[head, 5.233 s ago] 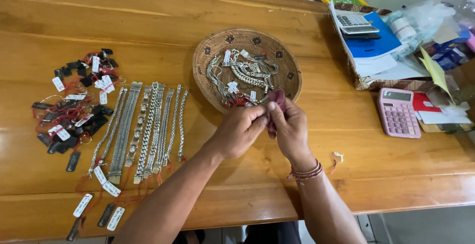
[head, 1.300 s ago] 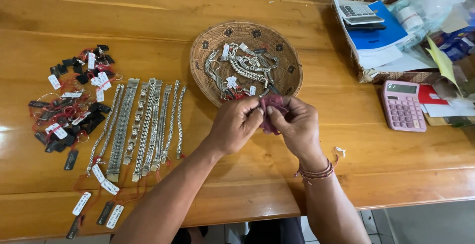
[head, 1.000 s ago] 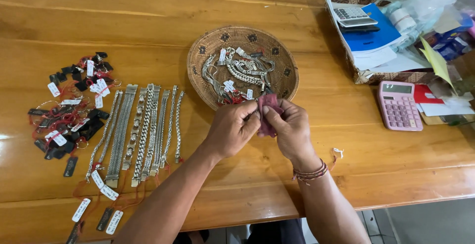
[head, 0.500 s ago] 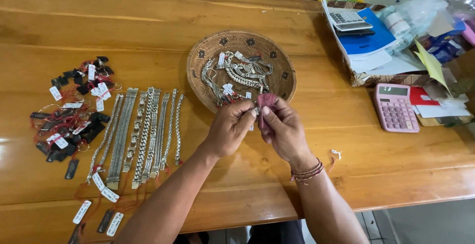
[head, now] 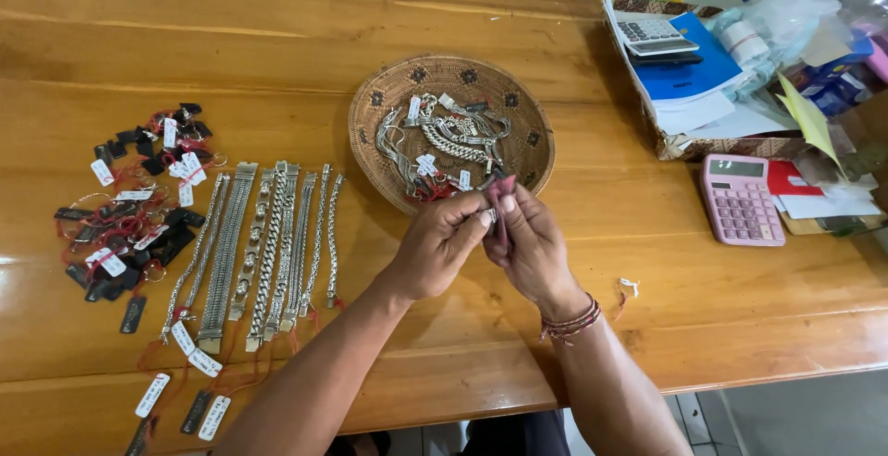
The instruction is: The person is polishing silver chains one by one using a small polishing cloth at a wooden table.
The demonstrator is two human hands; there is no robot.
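My left hand (head: 442, 245) and my right hand (head: 531, 248) meet above the wooden table (head: 277, 58), just in front of a round woven basket (head: 370, 123). Between the fingers of both is a small dark red cloth (head: 502, 199) with a bit of silver jewellery (head: 489, 216) pinched at the fingertips. The basket holds a tangle of silver chains (head: 442, 137) with white tags. To the left, several silver bracelets (head: 264, 248) lie in a row, side by side, with tags on red strings at their near ends.
A heap of small black and white tags (head: 139, 206) lies at far left. A pink calculator (head: 737, 199), papers, a blue book with a grey calculator (head: 655, 32) and plastic bags crowd the right side. A scrap of string (head: 629, 286) lies near my right wrist.
My hands have stayed together in front of the basket, shifting a little and working the red cloth over the small silver piece. Nothing else on the table has moved.
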